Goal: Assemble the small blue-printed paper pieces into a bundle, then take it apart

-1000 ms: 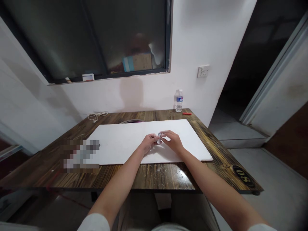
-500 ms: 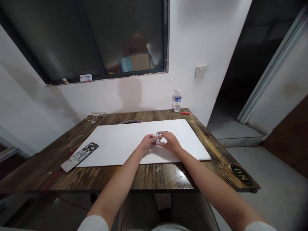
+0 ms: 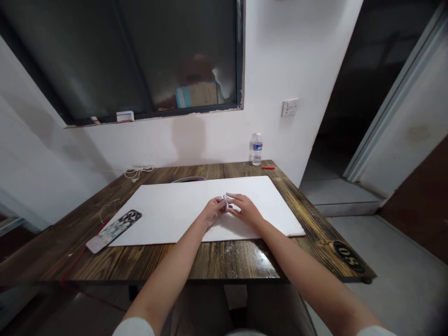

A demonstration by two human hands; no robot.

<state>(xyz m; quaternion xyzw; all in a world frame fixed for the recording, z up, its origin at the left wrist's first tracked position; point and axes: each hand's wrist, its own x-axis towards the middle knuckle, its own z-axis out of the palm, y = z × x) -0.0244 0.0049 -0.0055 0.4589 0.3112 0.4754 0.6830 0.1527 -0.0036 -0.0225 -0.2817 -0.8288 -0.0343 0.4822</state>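
Small object [image 3: 225,201] held between the hands above a white board [image 3: 168,212] on the counter [image 3: 224,261]. Compared with half a second earlier, the object has shifted slightly toward the left hand [image 3: 213,210] and appears to lean, its upper end toward that side, where it stood more nearly upright; the fingers of the right hand [image 3: 247,211] now reach out straighter around it. The change suggests handling by small turns, with the left hand as support and the right as the adjusting member; this is inferred, not seen. The left grip pinches the object between thumb and fingers. In the right grip, index finger and thumb are spread, with a gap between them, their tips at the object; whether they press on it or lie just beside it cannot be told. The object is short and narrow, pale, with a bluish tint near its upper end; fingertips cover part of it, and it is too small in view for its material or any lettering to be made out.
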